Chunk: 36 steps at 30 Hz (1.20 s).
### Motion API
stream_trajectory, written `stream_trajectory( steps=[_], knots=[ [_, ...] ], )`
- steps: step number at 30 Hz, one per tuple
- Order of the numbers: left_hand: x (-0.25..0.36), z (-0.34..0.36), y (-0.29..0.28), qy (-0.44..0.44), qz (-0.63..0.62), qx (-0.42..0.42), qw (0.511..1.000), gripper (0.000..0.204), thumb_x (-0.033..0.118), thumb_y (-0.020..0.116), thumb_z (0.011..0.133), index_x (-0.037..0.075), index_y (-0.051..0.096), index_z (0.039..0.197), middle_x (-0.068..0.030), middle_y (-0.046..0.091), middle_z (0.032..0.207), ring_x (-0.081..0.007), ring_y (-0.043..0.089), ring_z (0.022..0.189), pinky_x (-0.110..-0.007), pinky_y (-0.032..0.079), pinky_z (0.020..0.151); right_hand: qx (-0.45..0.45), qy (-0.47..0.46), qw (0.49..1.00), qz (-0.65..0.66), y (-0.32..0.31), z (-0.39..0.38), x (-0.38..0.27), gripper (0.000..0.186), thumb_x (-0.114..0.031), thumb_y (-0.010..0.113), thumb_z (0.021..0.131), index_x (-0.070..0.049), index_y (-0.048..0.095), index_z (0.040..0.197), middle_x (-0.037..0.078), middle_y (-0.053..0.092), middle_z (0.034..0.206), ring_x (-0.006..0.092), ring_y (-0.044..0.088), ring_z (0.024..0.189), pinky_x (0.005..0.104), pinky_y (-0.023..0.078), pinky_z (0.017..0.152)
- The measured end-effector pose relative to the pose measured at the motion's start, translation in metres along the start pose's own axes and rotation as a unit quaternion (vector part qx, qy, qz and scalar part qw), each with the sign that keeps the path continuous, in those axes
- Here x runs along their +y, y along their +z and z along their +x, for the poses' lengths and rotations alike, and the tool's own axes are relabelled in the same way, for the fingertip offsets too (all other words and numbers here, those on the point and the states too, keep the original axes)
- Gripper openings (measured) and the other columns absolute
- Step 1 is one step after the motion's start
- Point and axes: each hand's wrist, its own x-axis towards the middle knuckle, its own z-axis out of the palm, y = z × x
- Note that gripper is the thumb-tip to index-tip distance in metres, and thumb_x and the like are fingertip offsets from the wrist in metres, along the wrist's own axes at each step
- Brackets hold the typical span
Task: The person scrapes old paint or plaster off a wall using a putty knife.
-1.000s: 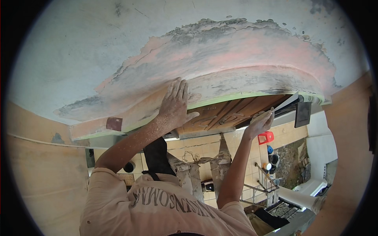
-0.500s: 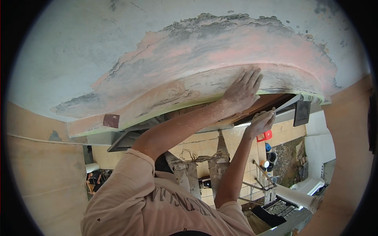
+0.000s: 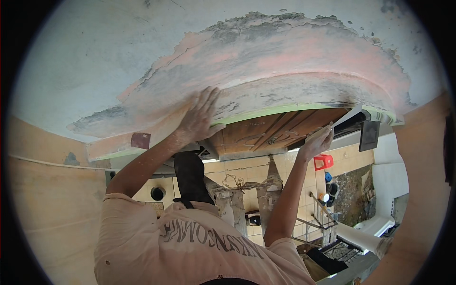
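My left hand (image 3: 202,115), dusty and flat with fingers stretched, rests on the curved plaster band (image 3: 280,92) along the bottom of the wall patch. Nothing is in it. My right hand (image 3: 318,142) is lower and to the right, closed around what looks like a putty knife (image 3: 348,116); its pale blade points up toward the band's lower edge, and the grip is mostly hidden by my fingers. Above the band spreads a pink and grey patch (image 3: 285,45) with a ragged, flaking border. A light green strip (image 3: 266,114) follows the band's lower edge.
A maroon square (image 3: 140,140) sits at the band's left end, and a dark square plate (image 3: 368,136) at its right. Below are a brown wooden panel (image 3: 259,133), a plaster-stained wooden stand (image 3: 232,204) with wire, a red stool (image 3: 324,162), and a tiled floor (image 3: 294,190) far down.
My left hand has slid left along the band, staying flat on it. My right hand has stayed nearly in place, and the blade shows more clearly. More of the wooden panel is uncovered.
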Motion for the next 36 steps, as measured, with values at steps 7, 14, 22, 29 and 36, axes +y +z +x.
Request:
stream_trajectory(
  steps=[7, 14, 22, 29, 36],
  knots=[
    [0.018, 0.005, 0.015, 0.079, -0.097, 0.132, 0.983, 0.083, 0.053, 0.052, 0.088, 0.001, 0.021, 0.145, -0.0197, 0.02, 0.151, -0.033, 0.015, 0.142, -0.05, 0.014, 0.115, -0.019, 0.053, 0.998, -0.016, -0.002, -0.001, -0.013, 0.039, -0.025, 0.05, 0.098, 0.008, 0.052, 0.12, 0.015, 0.059, 0.111, 0.0194, 0.052, 0.098, 0.0307, 0.041, 0.091],
    [0.072, 0.078, -0.001, 0.081, -0.113, 0.116, 0.983, 0.082, 0.057, 0.047, 0.089, 0.0, 0.025, 0.143, -0.0155, 0.019, 0.152, -0.0285, 0.019, 0.141, -0.042, 0.017, 0.117, -0.067, -0.097, 0.993, -0.03, 0.008, -0.003, -0.005, 0.029, -0.025, 0.05, 0.098, 0.0, 0.055, 0.111, -0.003, 0.043, 0.068, 0.0044, 0.039, 0.055, 0.0197, 0.032, 0.046],
    [-0.042, -0.045, 0.021, 0.032, -0.137, 0.051, 0.989, 0.091, 0.062, 0.05, 0.085, 0.0, 0.02, 0.145, -0.0164, 0.017, 0.153, -0.0297, 0.019, 0.141, -0.042, 0.017, 0.117, -0.089, -0.065, 0.994, -0.016, 0.011, -0.013, -0.025, 0.031, -0.026, 0.05, 0.098, 0.003, 0.054, 0.109, -0.002, 0.041, 0.068, 0.0055, 0.037, 0.056, 0.0209, 0.032, 0.047],
    [-0.025, -0.067, 0.036, -0.052, -0.015, 0.128, 0.99, 0.078, 0.053, 0.048, 0.09, -0.001, 0.026, 0.143, -0.0174, 0.025, 0.15, -0.0314, 0.02, 0.14, -0.043, 0.017, 0.116, -0.085, -0.08, 0.993, -0.025, 0.009, -0.008, -0.018, 0.027, -0.026, 0.051, 0.097, 0.0, 0.056, 0.097, -0.002, 0.042, 0.064, 0.0062, 0.037, 0.052, 0.0219, 0.032, 0.045],
    [-0.002, -0.038, 0.043, -0.064, -0.122, 0.153, 0.978, 0.085, 0.06, 0.049, 0.087, 0.001, 0.025, 0.143, -0.0162, 0.021, 0.151, -0.0315, 0.019, 0.141, -0.047, 0.021, 0.114, -0.115, -0.077, 0.99, -0.041, 0.011, -0.011, -0.016, 0.026, -0.022, 0.049, 0.098, 0.003, 0.055, 0.102, -0.002, 0.042, 0.065, 0.0058, 0.037, 0.055, 0.0206, 0.031, 0.045]
  ],
)
